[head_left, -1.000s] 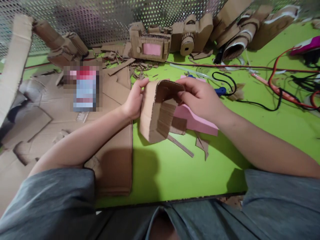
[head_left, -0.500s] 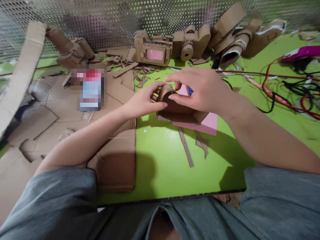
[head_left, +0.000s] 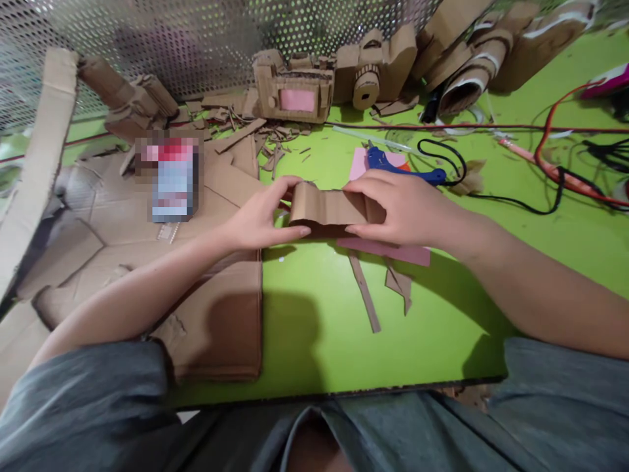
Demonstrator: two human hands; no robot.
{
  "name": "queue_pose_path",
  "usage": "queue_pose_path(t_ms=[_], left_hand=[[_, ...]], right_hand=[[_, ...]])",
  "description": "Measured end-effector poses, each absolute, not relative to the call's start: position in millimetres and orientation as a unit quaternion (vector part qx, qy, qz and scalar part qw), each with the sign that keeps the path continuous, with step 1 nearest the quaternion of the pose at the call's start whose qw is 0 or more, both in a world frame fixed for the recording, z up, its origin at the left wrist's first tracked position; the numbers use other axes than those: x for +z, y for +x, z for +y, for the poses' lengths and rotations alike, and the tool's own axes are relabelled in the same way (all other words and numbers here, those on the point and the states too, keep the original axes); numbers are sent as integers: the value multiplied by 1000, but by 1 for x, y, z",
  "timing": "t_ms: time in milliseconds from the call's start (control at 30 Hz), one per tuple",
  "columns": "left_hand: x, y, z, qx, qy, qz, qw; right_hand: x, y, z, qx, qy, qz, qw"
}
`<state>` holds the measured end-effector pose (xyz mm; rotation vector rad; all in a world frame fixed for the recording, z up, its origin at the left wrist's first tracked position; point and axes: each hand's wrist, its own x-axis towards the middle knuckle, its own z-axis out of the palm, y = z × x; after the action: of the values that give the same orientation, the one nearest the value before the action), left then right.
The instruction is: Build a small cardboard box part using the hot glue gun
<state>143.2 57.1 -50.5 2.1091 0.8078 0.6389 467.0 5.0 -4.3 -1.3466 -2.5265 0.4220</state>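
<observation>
Between my two hands is a small brown cardboard body (head_left: 339,208) with a rounded bulge at its left end and a flatter, bent strip running right. My left hand (head_left: 268,216) grips the rounded end, thumb at the near edge and fingers behind. At the other end, my right hand (head_left: 403,206) pinches the strip between thumb and fingers. Pink paper (head_left: 410,254) lies beneath it on the green table (head_left: 304,314). Just behind my right hand rests a blue glue gun (head_left: 393,165). The underside of the cardboard body is in shadow.
Flat cardboard sheets (head_left: 226,328) cover the left side, with a partly blurred phone-like object (head_left: 173,183) on them. Cardboard cameras (head_left: 297,95) and a cardboard tube (head_left: 464,95) stand along the perforated metal screen (head_left: 216,39). Cables (head_left: 555,177) run at right; a cardboard strip (head_left: 364,292) lies in front.
The cardboard strip now lies across the top of the body, where its open inside showed before. My right hand has lowered to its right end, uncovering the glue gun.
</observation>
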Motion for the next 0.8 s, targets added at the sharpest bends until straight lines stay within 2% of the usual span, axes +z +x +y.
queue_pose_path(t_ms=[233, 467, 800], left_hand=[[-53, 143, 51, 289, 799, 318, 420], [-56, 142, 47, 294, 785, 300, 456], [-61, 143, 47, 293, 768, 298, 486]], right_hand=[[-17, 467, 7, 186, -458, -851, 178], [16, 451, 19, 186, -406, -876, 182], [21, 412, 40, 156, -429, -882, 119]])
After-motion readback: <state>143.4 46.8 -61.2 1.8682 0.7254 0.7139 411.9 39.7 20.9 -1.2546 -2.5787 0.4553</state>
